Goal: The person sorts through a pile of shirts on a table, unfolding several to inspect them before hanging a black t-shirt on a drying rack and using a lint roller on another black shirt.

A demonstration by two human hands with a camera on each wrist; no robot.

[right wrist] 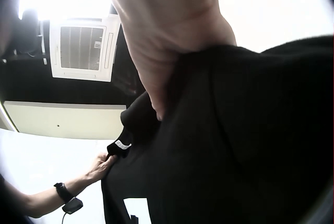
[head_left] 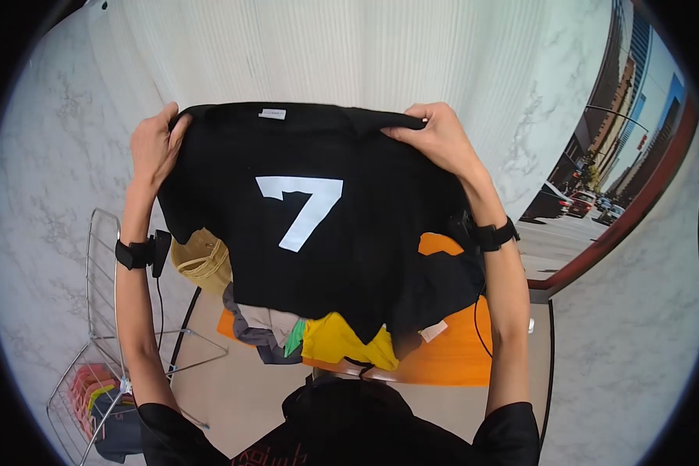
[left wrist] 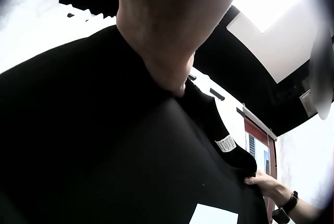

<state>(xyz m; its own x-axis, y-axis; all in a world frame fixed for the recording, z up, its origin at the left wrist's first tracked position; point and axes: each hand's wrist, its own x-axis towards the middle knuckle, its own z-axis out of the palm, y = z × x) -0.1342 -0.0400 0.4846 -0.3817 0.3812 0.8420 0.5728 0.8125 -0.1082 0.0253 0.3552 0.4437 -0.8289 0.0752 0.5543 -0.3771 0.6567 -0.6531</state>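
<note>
A black T-shirt [head_left: 303, 147] with a large white 7 and a small white neck label [head_left: 272, 114] hangs spread out in front of me. My left hand [head_left: 155, 146] pinches it at the left shoulder, thumb on the near face. My right hand [head_left: 436, 138] grips the right shoulder between thumb and fingers. In the left wrist view the fabric drops below the left hand [left wrist: 167, 67], whose fingers are partly hidden behind it. The right wrist view has the right hand [right wrist: 162, 62] at the cloth's upper edge. The shirt's lower part hides some of the table.
Below is an orange table [head_left: 454, 353] with a yellow garment [head_left: 338, 340] and grey clothing [head_left: 248, 326] along its edge. A woven basket [head_left: 202, 260] stands behind on the left. A metal drying rack [head_left: 105, 338] with pink hangers [head_left: 89, 388] is at lower left.
</note>
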